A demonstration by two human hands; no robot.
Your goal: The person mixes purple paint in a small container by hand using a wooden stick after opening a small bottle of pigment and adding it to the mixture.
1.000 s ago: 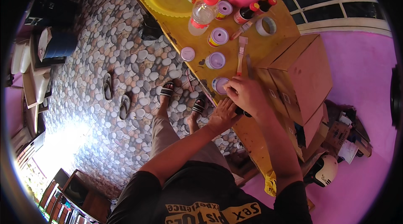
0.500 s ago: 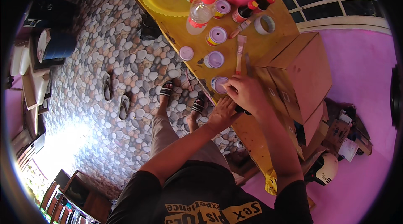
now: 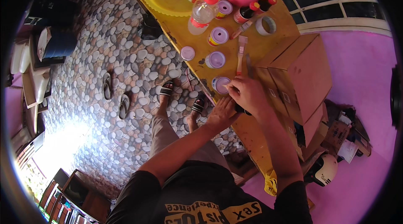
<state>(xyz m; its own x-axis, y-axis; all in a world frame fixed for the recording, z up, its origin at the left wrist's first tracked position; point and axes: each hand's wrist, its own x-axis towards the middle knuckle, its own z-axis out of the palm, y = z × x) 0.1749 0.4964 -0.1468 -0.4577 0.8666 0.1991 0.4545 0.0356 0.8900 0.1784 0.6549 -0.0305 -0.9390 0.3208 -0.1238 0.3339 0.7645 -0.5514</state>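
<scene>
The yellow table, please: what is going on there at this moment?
A person in a dark shirt has both bare hands at the edge of the yellow table. The right hand is curled at the rim of the nearest round container; whether it pinches something, I cannot tell. The left hand is close beside it. A flat brush lies beyond the right hand, left of a cardboard box.

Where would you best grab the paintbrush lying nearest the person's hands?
Probably by the slim handle, from above on the person's side: the paintbrush lies flat, handle toward the right hand, bristles pointing away. The cardboard box on its right seems to make that side tighter.
</scene>
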